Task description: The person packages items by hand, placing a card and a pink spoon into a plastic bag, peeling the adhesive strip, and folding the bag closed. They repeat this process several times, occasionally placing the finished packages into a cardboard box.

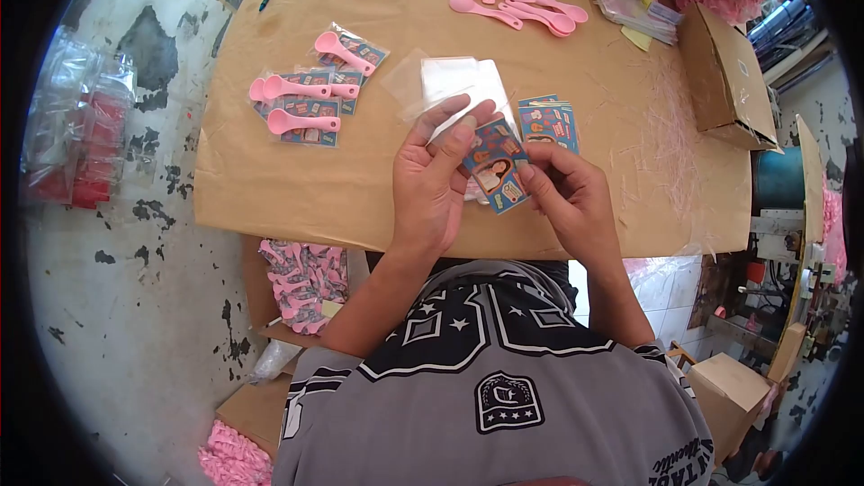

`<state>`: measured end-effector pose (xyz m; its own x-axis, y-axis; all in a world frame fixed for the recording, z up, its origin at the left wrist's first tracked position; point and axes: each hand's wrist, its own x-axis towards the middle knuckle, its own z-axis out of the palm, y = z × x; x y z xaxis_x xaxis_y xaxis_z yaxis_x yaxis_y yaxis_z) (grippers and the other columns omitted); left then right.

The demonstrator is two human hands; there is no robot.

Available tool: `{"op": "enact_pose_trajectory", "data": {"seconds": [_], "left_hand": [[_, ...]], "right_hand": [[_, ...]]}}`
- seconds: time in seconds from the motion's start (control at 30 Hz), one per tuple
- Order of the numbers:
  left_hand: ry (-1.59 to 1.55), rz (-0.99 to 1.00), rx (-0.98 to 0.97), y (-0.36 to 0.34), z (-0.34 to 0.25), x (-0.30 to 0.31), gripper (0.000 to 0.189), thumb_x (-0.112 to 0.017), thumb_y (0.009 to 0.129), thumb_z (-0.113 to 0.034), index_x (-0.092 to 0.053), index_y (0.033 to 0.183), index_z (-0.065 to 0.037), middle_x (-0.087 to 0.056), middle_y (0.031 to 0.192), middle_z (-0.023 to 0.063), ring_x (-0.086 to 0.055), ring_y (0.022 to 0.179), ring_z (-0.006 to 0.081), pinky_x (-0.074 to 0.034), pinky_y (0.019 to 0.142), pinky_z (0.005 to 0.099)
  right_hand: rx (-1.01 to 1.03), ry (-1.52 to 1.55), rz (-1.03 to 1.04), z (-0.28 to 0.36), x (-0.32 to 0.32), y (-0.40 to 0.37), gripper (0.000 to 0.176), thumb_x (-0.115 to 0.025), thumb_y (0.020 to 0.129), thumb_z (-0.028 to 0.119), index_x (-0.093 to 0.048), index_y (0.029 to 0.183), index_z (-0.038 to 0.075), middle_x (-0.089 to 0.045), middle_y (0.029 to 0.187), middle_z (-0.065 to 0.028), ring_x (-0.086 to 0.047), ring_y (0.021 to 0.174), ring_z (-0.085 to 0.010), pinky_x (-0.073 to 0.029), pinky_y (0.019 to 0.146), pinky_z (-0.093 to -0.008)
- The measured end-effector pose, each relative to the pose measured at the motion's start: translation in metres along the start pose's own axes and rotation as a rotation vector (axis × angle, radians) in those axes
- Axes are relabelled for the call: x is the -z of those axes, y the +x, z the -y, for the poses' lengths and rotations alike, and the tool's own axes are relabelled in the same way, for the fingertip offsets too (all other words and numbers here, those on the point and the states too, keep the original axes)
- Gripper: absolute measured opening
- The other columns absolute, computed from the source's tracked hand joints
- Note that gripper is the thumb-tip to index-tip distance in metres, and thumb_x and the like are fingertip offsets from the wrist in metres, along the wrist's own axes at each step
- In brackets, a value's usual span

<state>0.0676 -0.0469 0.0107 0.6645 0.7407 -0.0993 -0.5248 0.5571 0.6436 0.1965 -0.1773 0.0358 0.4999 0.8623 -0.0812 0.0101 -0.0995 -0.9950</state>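
We are holding a card (493, 169) above the near middle of the desk (270, 189). Our left hand (430, 184) is closing its fingers (461, 132) on the card's left edge, and our right hand (576, 207) is pinching its right edge. Clear bags (459, 81) are lying just beyond, more cards (551, 121) to the right, and packed spoons (306, 99) on the far left.
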Motion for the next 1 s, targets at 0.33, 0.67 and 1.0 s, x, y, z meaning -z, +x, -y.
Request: {"op": "enact_pose_trajectory", "data": {"seconds": [0.33,0.67,1.0], "left_hand": [[0.011,0.019,-0.014,-0.002,0.003,0.004,0.036,-0.065,0.105,-0.008,-0.058,0.139,0.003,-0.068,0.134,0.0219,-0.070,0.118,0.0254,-0.062,0.098,0.0387],[0.113,0.067,0.049,-0.011,0.019,-0.011,0.040,-0.063,0.104,-0.006,-0.057,0.143,-0.002,-0.063,0.145,0.0165,-0.063,0.130,0.0237,-0.050,0.115,0.0420],[-0.087,0.137,-0.117,0.008,-0.003,-0.025,0.060,-0.052,0.108,-0.006,-0.033,0.164,-0.018,-0.063,0.139,0.0197,-0.062,0.130,0.0291,-0.054,0.111,0.0472]], "right_hand": [[-0.087,0.235,0.004,-0.007,0.002,0.004,0.019,-0.073,0.100,0.008,-0.065,0.116,0.000,-0.072,0.099,-0.0041,-0.069,0.084,-0.0101,-0.057,0.072,-0.0251],[0.091,0.423,-0.169,-0.018,-0.024,0.014,0.018,-0.074,0.101,0.013,-0.067,0.110,0.000,-0.072,0.100,-0.0038,-0.068,0.088,-0.0075,-0.056,0.072,-0.0230],[-0.056,0.392,-0.104,-0.016,-0.021,0.002,0.016,-0.076,0.100,0.016,-0.067,0.101,0.003,-0.071,0.081,-0.0032,-0.068,0.066,-0.0087,-0.052,0.057,-0.0226]]}}
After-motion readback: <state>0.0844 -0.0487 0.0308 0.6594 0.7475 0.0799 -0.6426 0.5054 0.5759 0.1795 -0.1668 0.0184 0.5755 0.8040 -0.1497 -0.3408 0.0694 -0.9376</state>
